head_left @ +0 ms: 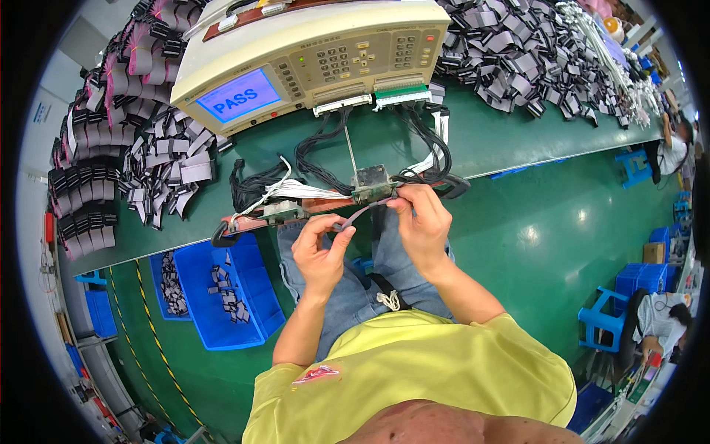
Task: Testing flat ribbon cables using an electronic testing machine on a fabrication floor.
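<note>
A short grey ribbon cable (361, 212) bends between my two hands at the table's near edge. My left hand (319, 255) pinches its near-left end between thumb and fingers. My right hand (421, 226) closes on the other end, right at a test fixture block (372, 180) wired with black cables. Fingers hide whether that end sits in the block's socket. A second fixture block (285, 211) with white wires lies to the left. Behind them stands a beige cable tester (314, 63) with a lit blue screen (238, 95); black wire bundles (325, 148) run from its front connectors.
Heaps of grey ribbon cables lie at the right (518, 52) and left (166, 166) of the green table (488, 140). Bundled cables (92, 192) stack at far left. Blue bins (255, 296) with cables stand below. Other people sit far right near a blue stool (600, 318).
</note>
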Demonstrator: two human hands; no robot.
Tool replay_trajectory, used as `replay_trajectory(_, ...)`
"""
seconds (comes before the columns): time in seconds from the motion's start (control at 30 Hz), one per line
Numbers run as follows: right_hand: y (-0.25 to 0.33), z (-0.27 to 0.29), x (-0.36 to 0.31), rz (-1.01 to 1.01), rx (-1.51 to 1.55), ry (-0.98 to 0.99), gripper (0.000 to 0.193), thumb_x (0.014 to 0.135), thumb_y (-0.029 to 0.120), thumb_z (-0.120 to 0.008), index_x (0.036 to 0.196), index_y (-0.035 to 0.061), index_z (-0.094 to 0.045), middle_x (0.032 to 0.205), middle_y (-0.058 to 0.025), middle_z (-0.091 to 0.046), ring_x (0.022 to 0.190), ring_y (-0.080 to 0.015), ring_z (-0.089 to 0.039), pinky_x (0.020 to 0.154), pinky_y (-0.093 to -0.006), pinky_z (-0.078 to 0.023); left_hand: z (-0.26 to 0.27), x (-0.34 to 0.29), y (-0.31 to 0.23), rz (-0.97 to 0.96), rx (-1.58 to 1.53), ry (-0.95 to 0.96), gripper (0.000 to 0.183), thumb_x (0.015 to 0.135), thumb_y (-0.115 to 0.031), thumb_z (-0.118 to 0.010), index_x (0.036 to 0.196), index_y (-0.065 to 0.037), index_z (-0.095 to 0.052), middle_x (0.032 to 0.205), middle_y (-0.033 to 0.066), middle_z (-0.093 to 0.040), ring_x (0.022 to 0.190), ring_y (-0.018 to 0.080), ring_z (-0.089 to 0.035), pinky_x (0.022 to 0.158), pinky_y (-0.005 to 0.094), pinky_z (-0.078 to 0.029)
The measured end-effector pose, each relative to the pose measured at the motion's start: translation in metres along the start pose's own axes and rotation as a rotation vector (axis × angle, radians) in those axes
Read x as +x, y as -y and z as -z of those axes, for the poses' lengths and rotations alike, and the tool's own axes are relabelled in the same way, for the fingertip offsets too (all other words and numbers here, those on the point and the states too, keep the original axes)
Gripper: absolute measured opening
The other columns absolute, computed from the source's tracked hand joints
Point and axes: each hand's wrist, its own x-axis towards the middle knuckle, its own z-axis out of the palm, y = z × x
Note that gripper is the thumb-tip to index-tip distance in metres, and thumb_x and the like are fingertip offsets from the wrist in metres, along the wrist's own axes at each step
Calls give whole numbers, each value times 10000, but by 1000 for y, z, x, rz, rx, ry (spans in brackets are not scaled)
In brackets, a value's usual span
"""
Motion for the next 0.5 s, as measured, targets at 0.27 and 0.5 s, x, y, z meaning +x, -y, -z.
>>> replay_trajectory(0.27, -7, 4, 11, 57, -8, 59, 220, 803, -49, -828, 963, -21, -679, 902, -125, -686, 742, -257, -696, 631, -324, -576, -3, -2, 1, 64, -35, -22, 272, 904, 49, -789, 1151, 15, -682, 1060, 93, -730, 945, 140, -687, 794, 255, -523)
replay_trajectory(0.5, 19, 23, 14, 387, 28, 307, 338, 759, 214, -888, 1017, 62, -733, 987, -61, -701, 817, -238, -723, 654, -341, -587, 0, -11, -14, -59, 99, 109, 263, 836, 101, -780, 1075, 4, -730, 1046, 129, -761, 907, 182, -725, 794, 290, -573)
